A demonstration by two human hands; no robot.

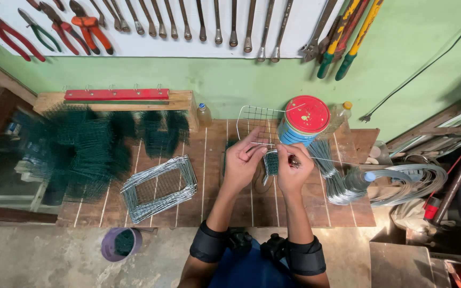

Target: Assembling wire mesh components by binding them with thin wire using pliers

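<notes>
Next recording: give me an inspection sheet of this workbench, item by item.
Surface: wooden slat bench, worn, crowded.
Job's things: small green mesh piece and thin wire between both hands.
Clutter: stack of grey wire frames, green mesh pile, red-lidded tin, wire bundles, bottles.
Grippers: left hand and right hand both pinch the work.
Cables: black cord on wall.
Surroundings: green wall, hanging pliers, wrenches; purple bucket on floor.
</notes>
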